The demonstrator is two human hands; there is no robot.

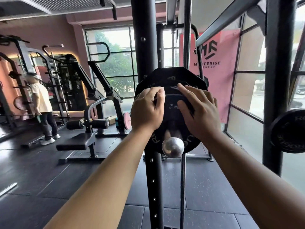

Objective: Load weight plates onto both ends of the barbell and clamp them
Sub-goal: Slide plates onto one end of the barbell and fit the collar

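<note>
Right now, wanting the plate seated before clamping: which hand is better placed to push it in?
Likely the right hand: it lies flat on the plate above the sleeve; the left hand curls at its edge.

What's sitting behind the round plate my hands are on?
A larger angular black plate, its upper edge showing above the round plate. The left hand, right hand and the round plate cover the rest.
</note>
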